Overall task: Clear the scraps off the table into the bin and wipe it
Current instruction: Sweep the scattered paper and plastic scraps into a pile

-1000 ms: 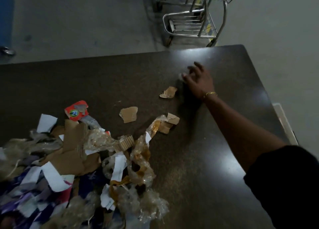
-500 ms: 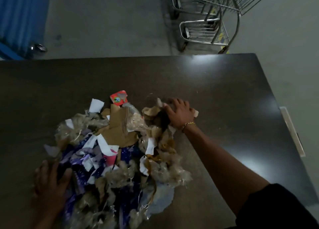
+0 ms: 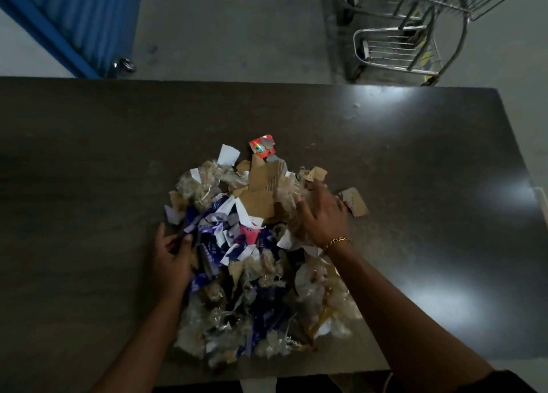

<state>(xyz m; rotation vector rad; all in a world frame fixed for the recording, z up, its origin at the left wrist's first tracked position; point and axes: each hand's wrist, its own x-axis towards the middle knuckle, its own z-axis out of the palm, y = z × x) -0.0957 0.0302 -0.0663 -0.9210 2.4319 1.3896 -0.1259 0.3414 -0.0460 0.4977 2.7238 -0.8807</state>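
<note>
While the left hand (image 3: 173, 256) and right hand (image 3: 323, 217) press open-fingered against the scraps (image 3: 261, 297), bare table (image 3: 89, 155) spreads left, right, beyond.

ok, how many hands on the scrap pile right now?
2. Left hand sits against the left edge of the scrap pile. Right hand is spread on its far right side, beside a loose cardboard piece. Neither is hidden.

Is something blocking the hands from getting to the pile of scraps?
Nothing visible does. The left hand rests against the left side of the scrap pile and the right hand lies on its right side. No bin is in view, so that path cannot be judged.
</note>
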